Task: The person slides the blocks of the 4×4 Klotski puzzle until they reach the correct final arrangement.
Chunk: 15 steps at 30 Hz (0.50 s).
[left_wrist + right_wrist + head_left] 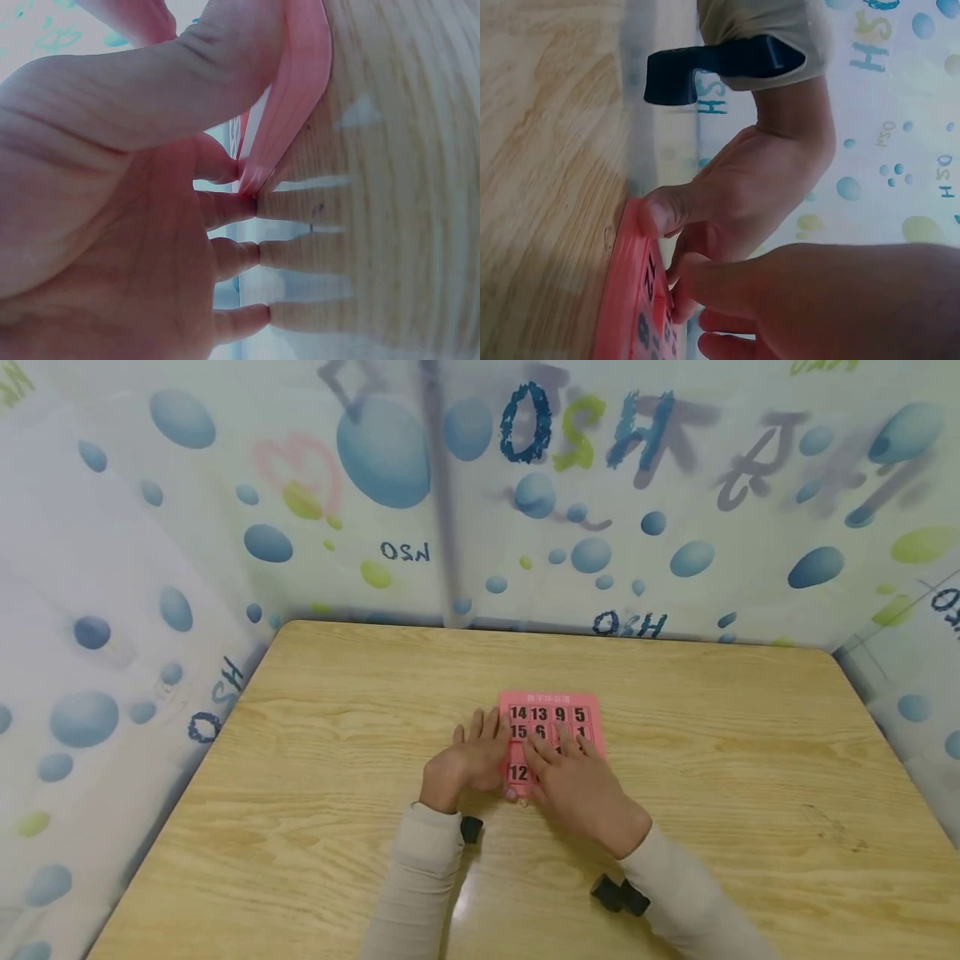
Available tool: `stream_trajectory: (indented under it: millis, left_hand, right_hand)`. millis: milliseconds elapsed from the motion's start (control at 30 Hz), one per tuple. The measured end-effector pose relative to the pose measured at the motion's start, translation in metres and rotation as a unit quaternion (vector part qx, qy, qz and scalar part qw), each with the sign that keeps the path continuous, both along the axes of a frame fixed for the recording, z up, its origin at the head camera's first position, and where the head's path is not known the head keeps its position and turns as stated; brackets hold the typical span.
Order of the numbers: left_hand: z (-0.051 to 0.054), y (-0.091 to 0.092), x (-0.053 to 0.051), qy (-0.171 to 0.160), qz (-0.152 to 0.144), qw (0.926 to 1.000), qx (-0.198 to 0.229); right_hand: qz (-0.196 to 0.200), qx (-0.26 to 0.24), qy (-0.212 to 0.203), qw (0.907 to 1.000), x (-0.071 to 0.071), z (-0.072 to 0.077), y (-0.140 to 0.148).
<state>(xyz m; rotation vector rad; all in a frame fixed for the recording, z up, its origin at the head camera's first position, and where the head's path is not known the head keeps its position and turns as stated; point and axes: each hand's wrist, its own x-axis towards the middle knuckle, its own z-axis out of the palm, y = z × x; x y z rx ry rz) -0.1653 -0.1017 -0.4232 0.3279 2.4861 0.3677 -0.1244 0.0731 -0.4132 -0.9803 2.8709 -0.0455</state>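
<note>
A pink number slide puzzle [588,702] lies flat on the wooden table. Its top row reads 14, 13, 9, 5, and a gap shows between tiles 15 and 12 in the left column. Along the left edge, my left hand [468,764] steadies the puzzle, thumb at the near corner and fingers spread; its fingertips touch the table in the left wrist view. My right hand [588,789] reaches over the lower right tiles with outstretched fingers, hiding several of them. In the right wrist view its thumb [697,274] touches the puzzle's face [641,330] near the gap.
The light wood table [322,710] extends around the puzzle. Behind it hangs a white wall cover [480,510] with blue and green drops and lettering. A black wrist device [618,895] sits at the right cuff, another [471,829] at the left.
</note>
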Motion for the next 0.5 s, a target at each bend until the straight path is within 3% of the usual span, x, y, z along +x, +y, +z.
stream_trajectory:
  millis: [500]
  left_hand:
    - [0.001,-0.001,0.0,0.004,-0.002,1.0,-0.002]
  right_hand:
    - [-0.018,0.015,-0.048,0.9986,-0.02,-0.013,-0.014]
